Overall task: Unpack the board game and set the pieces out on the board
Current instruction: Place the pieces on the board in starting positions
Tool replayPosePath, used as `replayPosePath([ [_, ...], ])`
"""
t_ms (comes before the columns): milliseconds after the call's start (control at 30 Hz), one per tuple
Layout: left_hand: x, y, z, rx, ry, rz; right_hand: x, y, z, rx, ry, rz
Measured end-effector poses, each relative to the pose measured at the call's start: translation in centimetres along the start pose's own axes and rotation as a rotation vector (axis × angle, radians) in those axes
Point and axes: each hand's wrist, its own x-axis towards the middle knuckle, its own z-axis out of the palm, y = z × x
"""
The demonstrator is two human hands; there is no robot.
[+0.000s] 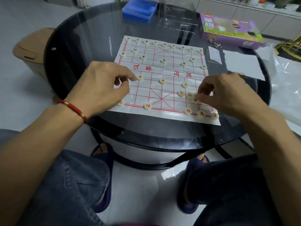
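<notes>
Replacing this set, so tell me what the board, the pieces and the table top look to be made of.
Board: thin plastic or coated paper sheet, glossy, with visible fold creases.
Pieces: cream discs with a smooth, slightly shiny look, probably plastic; cannot be sure.
Table top: dark tinted glass, since it reflects the room and shows the floor through it.

White board (164, 88), red grid lines

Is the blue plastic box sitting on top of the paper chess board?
No, the blue plastic box rests on the dark glass table at its far edge, well apart from the white paper chess board.
</notes>
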Motion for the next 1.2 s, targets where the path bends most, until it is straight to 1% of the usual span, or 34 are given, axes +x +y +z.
replayPosePath([
  [167,0.6,0.7,0.7,-0.009,0.001,0.001,0.2,-0.5,1.2,-0.060,-0.022,-0.019],
  [300,0.8,0.8,1.0,-0.005,-0.001,-0.005,0.0,-0.3,1.2,-0.050,-0.016,-0.050],
  [400,0.7,0.7,1.1,0.006,-0.008,-0.009,-0.8,-0.9,0.6,0.072,0.012,-0.132],
  [500,0.7,0.5,1.2,0.015,-0.009,-0.003,-1.5,-2.8,0.3,0.186,-0.039,-0.269],
  [600,0.7,0.5,1.3,0.016,-0.006,-0.002,-1.5,-3.8,1.1,0.151,-0.082,-0.343],
  [767,0.7,0.4,1.3,0.015,0.005,0.005,-1.1,-4.0,1.8,0.087,-0.117,-0.371],
  [967,0.7,0.3,1.1,0.018,0.004,0.012,-1.1,-3.8,1.3,0.089,-0.071,-0.364],
  [1067,0.9,0.3,0.9,0.025,0.015,-0.010,-0.9,-4.0,1.0,0.136,-0.048,-0.358],
  [1200,1.1,-0.2,0.7,0.037,0.039,-0.078,-0.3,-7.0,1.7,0.183,0.028,-0.449],
])
